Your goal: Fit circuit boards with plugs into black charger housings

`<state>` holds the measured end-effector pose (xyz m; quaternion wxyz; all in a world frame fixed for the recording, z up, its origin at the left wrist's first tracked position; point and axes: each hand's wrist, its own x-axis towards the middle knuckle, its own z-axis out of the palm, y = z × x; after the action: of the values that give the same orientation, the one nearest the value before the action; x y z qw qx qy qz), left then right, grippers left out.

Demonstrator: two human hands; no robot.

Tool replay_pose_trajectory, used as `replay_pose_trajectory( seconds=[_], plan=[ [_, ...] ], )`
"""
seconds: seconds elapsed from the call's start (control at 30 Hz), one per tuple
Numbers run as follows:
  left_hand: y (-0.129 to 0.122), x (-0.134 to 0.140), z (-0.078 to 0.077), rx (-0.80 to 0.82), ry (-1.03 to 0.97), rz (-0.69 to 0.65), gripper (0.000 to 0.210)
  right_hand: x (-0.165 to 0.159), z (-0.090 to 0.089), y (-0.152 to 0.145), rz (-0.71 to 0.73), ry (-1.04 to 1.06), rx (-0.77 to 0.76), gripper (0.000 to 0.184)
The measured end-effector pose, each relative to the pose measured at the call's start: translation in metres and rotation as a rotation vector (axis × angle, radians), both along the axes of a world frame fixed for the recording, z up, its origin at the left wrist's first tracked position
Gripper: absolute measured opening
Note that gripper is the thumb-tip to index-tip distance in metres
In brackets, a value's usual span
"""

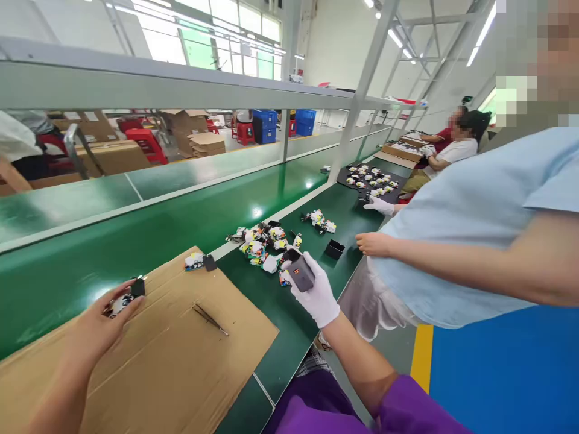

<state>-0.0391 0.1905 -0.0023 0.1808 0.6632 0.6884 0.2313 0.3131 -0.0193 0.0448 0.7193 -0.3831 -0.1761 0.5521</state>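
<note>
My bare left hand is closed around a small electronic assembly with white and black parts, above the left side of a cardboard sheet. In a white glove, my right hand grips a dark grey plastic casing with a small orange mark, over the green bench. Between the hands, a pair of tweezers lies on the cardboard. Another white-and-black assembly rests at its far edge. Just beyond the right hand is a pile of similar assemblies.
An open black box and a smaller group of assemblies sit further along the bench. A co-worker in a light blue shirt stands close on the right. A dark tray holds several more assemblies. A metal post rises behind.
</note>
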Motion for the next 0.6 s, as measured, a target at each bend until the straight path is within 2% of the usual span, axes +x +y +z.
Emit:
replay_pose_trajectory(
  seconds=[0.07, 0.2, 0.4, 0.53, 0.6],
  plan=[
    [-0.018, 0.000, -0.011, -0.006, -0.028, -0.015, 0.051, -0.003, 0.004, 0.009, 0.069, -0.001, 0.019, 0.040],
    [-0.038, 0.000, -0.024, 0.135, -0.094, -0.112, 0.045, -0.019, 0.017, 0.024, 0.168, -0.113, 0.103, 0.046],
    [-0.040, -0.003, -0.032, 0.173, -0.130, -0.205, 0.045, -0.046, 0.026, 0.037, 0.263, -0.102, 0.098, 0.041],
    [-0.035, -0.006, -0.046, 0.202, -0.141, -0.233, 0.046, -0.053, 0.023, 0.048, 0.303, -0.215, 0.055, 0.047],
    [-0.033, -0.008, -0.052, 0.231, -0.137, -0.241, 0.047, -0.055, 0.021, 0.064, 0.303, -0.326, 0.035, 0.046]
  ],
)
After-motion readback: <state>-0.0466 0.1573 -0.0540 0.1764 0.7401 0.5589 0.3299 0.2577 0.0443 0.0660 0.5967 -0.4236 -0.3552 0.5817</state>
